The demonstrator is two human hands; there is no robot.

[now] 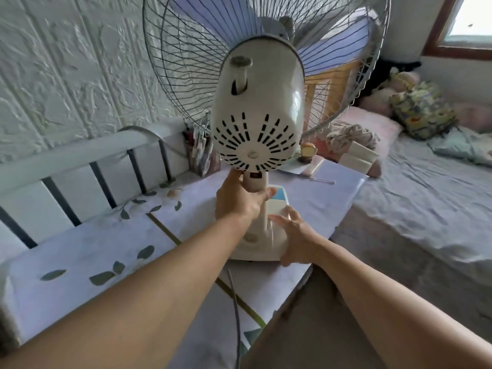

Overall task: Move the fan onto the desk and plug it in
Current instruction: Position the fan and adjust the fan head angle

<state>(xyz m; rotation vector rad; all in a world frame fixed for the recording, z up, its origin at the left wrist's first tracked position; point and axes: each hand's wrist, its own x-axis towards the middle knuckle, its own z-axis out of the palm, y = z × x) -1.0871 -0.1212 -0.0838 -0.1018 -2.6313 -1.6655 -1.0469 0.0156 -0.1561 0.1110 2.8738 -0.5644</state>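
A person sets a cream fan on the leaf-patterned tabletop, its base near the right edge, beside a bed. The left hand has its fingers wrapped around the neck; the right hand rests with fingers spread on the base. The move looks nearly done. The grey cord trails off the front edge, plug unseen, so plugging in apparently remains.
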